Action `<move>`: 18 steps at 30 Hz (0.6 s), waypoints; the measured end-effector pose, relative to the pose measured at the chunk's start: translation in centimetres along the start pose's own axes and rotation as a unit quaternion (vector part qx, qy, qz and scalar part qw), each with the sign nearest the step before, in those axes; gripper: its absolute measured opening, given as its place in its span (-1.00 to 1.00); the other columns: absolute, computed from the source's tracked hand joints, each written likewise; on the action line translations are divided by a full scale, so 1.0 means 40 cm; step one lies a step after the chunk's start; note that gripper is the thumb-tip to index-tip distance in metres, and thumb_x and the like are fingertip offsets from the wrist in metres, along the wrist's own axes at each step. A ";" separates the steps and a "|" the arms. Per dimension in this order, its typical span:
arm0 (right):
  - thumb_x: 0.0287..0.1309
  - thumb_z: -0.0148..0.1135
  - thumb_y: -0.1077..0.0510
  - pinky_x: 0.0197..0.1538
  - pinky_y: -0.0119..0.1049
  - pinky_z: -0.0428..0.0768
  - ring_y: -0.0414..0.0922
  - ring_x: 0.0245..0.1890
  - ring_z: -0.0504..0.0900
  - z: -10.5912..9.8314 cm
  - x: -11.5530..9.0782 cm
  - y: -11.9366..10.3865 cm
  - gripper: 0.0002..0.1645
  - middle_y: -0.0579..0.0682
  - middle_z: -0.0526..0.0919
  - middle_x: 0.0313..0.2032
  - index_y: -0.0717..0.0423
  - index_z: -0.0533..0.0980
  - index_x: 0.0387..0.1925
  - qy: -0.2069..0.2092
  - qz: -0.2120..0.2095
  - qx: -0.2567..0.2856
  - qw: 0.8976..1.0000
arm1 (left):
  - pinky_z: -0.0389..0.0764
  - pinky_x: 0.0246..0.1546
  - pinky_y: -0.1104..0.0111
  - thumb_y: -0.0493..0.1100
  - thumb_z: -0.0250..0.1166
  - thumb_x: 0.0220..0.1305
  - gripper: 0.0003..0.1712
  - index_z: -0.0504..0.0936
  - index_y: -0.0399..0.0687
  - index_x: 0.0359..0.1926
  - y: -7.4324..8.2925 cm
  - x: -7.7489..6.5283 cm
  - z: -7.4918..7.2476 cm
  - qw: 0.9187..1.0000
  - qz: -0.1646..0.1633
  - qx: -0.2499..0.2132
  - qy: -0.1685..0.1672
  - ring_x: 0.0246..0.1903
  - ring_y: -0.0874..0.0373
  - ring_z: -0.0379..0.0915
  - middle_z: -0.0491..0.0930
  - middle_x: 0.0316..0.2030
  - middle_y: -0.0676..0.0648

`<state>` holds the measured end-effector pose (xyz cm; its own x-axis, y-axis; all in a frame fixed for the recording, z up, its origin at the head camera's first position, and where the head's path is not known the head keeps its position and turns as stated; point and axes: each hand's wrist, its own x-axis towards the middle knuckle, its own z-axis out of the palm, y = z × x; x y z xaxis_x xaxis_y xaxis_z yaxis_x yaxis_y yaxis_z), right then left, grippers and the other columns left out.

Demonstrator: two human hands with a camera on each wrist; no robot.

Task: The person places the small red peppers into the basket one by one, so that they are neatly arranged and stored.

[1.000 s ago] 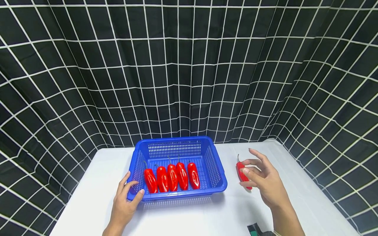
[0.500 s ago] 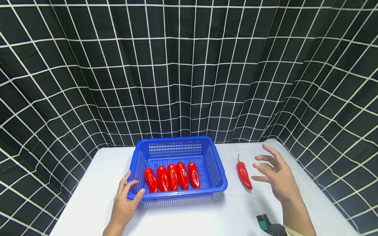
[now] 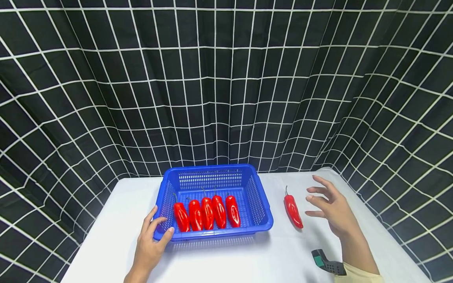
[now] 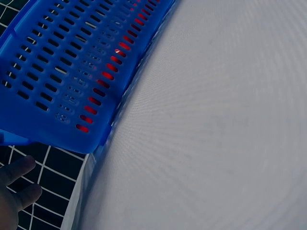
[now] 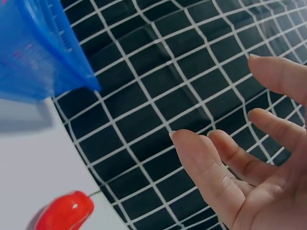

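A blue plastic basket (image 3: 212,234) with slotted walls stands on the white table. Inside it, several glossy red chili peppers (image 3: 219,211) lie side by side toward the front. My left hand (image 3: 149,247) is at the basket's front left corner, thumb and fingers spread and overlapping the rim; the left wrist view shows two fingers (image 4: 31,195) near that corner. Right of the basket lies a single red chili pepper (image 3: 293,211) on the table, its stem pointing away. Beyond it on the right, my right hand (image 3: 336,210) is held with loosely bent, spread fingers and nothing in it.
A white cloth (image 3: 219,263) covers the table. Behind and on both sides hangs a black curtain (image 3: 219,90) with white grid lines. A dark device with a green patch (image 3: 329,265) is at my right wrist, beside a pale sleeve (image 3: 357,274).
My right hand has moved right, away from the single chili pepper, which now shows fully on the table. The left hand and basket have stayed in place.
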<state>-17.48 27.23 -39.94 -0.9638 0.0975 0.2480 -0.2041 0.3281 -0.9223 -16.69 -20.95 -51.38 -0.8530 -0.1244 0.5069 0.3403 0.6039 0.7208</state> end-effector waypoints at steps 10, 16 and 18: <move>0.21 0.32 0.04 -0.31 -0.02 0.68 0.19 0.05 0.47 -0.012 0.031 0.044 -0.03 0.36 0.32 0.16 0.04 -0.01 0.49 -0.023 0.057 -0.009 0.998 | 0.31 0.14 -0.19 -0.19 0.43 0.10 -0.66 0.61 -0.15 -0.09 -0.004 0.000 0.002 1.000 -0.005 -0.003 -0.001 0.31 -0.22 0.14 0.22 0.37 -0.08; 0.20 0.32 0.02 -0.30 0.00 0.68 0.34 0.11 0.40 -0.013 0.052 0.087 -0.01 0.38 0.30 0.18 0.02 -0.02 0.49 -0.031 0.085 -0.005 0.996 | 0.31 0.16 -0.16 -0.15 0.43 0.09 -0.65 0.61 -0.13 -0.09 -0.006 -0.001 0.003 1.000 -0.002 -0.005 0.003 0.32 -0.18 0.15 0.22 0.37 -0.06; 0.20 0.32 0.03 -0.30 0.01 0.68 0.31 0.08 0.43 -0.014 0.057 0.104 -0.02 0.38 0.29 0.18 0.02 -0.02 0.49 -0.035 0.096 -0.007 0.995 | 0.31 0.15 -0.16 -0.15 0.43 0.09 -0.66 0.61 -0.12 -0.09 -0.006 -0.001 0.003 1.000 -0.002 -0.005 0.003 0.32 -0.18 0.15 0.22 0.37 -0.06</move>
<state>-20.45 29.32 -43.03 -0.9944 0.0944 0.0466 -0.0137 0.3222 -0.9466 -16.79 -21.01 -51.61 -0.8522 -0.1308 0.5065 0.3408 0.5957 0.7273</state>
